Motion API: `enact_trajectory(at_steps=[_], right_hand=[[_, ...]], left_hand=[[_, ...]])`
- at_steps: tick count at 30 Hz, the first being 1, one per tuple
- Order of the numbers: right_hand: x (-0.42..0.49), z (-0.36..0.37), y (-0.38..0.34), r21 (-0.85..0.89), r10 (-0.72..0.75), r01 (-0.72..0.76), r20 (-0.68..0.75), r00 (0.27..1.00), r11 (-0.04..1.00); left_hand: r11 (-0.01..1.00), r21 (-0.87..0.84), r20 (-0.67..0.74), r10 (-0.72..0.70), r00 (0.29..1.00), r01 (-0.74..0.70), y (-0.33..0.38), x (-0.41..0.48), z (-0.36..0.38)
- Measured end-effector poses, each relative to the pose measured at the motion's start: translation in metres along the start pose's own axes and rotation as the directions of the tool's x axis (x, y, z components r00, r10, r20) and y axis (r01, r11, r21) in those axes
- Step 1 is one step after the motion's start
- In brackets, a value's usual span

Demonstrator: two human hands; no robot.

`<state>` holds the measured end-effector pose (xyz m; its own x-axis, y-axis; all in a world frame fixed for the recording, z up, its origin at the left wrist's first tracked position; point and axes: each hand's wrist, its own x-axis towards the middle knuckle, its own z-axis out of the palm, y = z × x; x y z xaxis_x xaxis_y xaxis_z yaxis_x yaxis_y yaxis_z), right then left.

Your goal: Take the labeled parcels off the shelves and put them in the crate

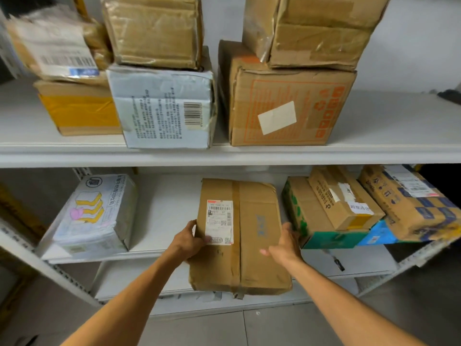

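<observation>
At the middle shelf (pixel 169 208) | my left hand (pixel 189 239) and right hand (pixel 287 242) grip the labeled parcel (pixel 249 236) by its sides | step, I judge: lifting it off | next: carry to the unseen crate.

Labeled brown parcel (pixel 239 236) overhanging shelf (pixel 162 216)

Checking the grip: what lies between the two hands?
The brown parcel with a white label: the left hand holds its left edge, the right hand its right edge. The head view shows it.
</observation>
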<state>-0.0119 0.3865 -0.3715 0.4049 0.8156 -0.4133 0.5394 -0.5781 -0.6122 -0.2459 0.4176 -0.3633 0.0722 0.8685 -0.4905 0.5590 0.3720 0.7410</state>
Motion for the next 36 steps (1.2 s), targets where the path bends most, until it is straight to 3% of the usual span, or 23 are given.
enact_trajectory(at_steps=[6, 11, 14, 19, 24, 30, 32, 33, 35, 36], right_hand=[[0.004, 0.003, 0.009, 0.119, 0.061, -0.066, 0.048, 0.997, 0.991], [0.002, -0.002, 0.028, 0.168, 0.014, -0.026, 0.071, 0.997, 0.985], [-0.014, -0.005, 0.042, 0.212, -0.031, 0.011, 0.09, 0.995, 0.977], [-0.033, -0.024, 0.05, 0.282, -0.057, 0.031, 0.083, 0.995, 0.959], [-0.053, -0.05, 0.044, 0.307, -0.058, 0.043, 0.038, 0.998, 0.951], [-0.053, -0.067, 0.037, 0.448, -0.071, 0.056, 0.017, 0.997, 0.892], [-0.046, -0.073, 0.035, 0.537, -0.071, 0.052, 0.014, 0.997, 0.842], [-0.043, -0.077, 0.034, 0.6, -0.076, 0.054, 0.012, 0.997, 0.798], [-0.035, -0.083, 0.035, 0.692, -0.079, 0.059, -0.003, 0.997, 0.719], [-0.03, -0.085, 0.037, 0.716, -0.074, 0.054, -0.004, 0.997, 0.696]], left_hand=[[0.998, -0.06, -0.089, -0.015, 0.996, 0.01, -0.007, 0.003, 0.007], [0.975, -0.202, 0.012, -0.092, 0.996, 0.093, -0.025, -0.017, 0.018], [0.949, -0.304, -0.019, -0.098, 0.995, 0.087, -0.032, -0.042, 0.026], [0.919, -0.392, -0.149, -0.035, 0.988, -0.027, -0.023, -0.084, 0.032], [0.837, -0.498, -0.353, 0.042, 0.935, -0.226, -0.025, -0.115, 0.035], [0.791, -0.533, -0.392, 0.084, 0.916, -0.301, -0.019, -0.139, 0.033], [0.825, -0.445, -0.402, 0.162, 0.901, -0.347, -0.01, -0.148, 0.038], [0.87, -0.321, -0.418, 0.224, 0.881, -0.373, -0.004, -0.154, 0.041], [0.926, 0.059, -0.43, 0.361, 0.827, -0.373, 0.012, -0.166, 0.05], [0.904, 0.227, -0.439, 0.427, 0.791, -0.362, 0.019, -0.17, 0.055]])
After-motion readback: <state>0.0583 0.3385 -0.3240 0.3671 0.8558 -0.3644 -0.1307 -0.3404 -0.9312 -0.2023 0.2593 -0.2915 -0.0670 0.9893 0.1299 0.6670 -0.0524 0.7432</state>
